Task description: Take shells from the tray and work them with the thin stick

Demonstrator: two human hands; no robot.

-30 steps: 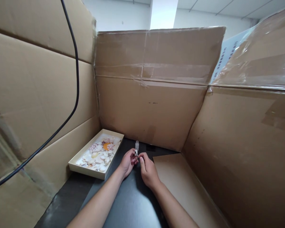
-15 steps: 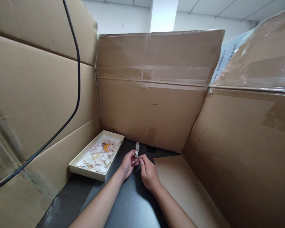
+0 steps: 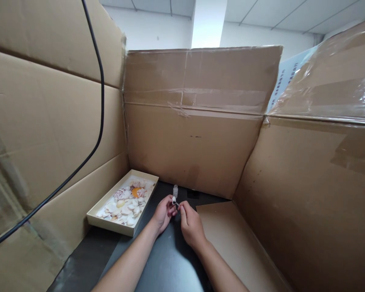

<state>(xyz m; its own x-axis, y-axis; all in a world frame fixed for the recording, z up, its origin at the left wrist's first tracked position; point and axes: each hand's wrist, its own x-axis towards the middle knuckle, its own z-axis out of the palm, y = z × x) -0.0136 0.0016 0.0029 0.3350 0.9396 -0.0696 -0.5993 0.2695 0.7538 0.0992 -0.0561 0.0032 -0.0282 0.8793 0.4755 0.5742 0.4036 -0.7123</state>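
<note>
Between the fingertips of my left hand [image 3: 164, 213] is a small white object [image 3: 174, 200] with a dark spot on it, too small to name. My right hand [image 3: 191, 222] is closed just to its right, pinching a thin stick-like tool [image 3: 177, 204] whose tip meets the white object. Just behind my hands a small clear bottle [image 3: 175, 191] stands upright on the dark table [image 3: 161, 259]. To the left lies a shallow cream box [image 3: 109, 226] holding several shells [image 3: 126, 205], mostly white, one orange.
Tall cardboard walls enclose the table at the left [image 3: 48, 121], back [image 3: 182, 150] and right [image 3: 307, 182]. A flat cardboard piece [image 3: 228, 239] lies right of my right arm. A black cable [image 3: 102, 101] hangs down the left side.
The whole view has tilted slightly, so the scene sits a little lower. Both hands keep their hold; the white object has turned slightly, showing more of its dark spot.
</note>
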